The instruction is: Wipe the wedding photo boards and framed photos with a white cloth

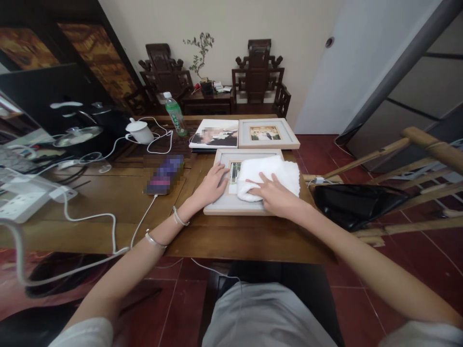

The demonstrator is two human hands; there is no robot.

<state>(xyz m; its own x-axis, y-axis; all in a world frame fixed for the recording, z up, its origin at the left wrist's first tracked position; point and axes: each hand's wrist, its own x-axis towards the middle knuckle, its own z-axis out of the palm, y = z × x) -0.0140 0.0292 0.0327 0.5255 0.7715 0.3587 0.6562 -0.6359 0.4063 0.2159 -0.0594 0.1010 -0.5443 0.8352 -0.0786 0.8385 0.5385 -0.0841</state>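
A pale wooden picture frame (pixel 231 207) lies flat on the brown wooden table (pixel 217 236) in front of me. My left hand (pixel 211 185) rests flat on the frame's left border, fingers stretched out. A folded white cloth (pixel 269 173) covers the frame's glass on the right. My right hand (pixel 273 195) presses down on the cloth's near edge with fingers extended.
A second framed photo (pixel 267 133) and an unframed print (pixel 216 134) lie behind. A phone (pixel 164 174) with a white cable, a green bottle (pixel 176 114), a white teapot (pixel 140 131) and a power strip (pixel 21 200) are on the left. A black bag (pixel 354 205) sits right.
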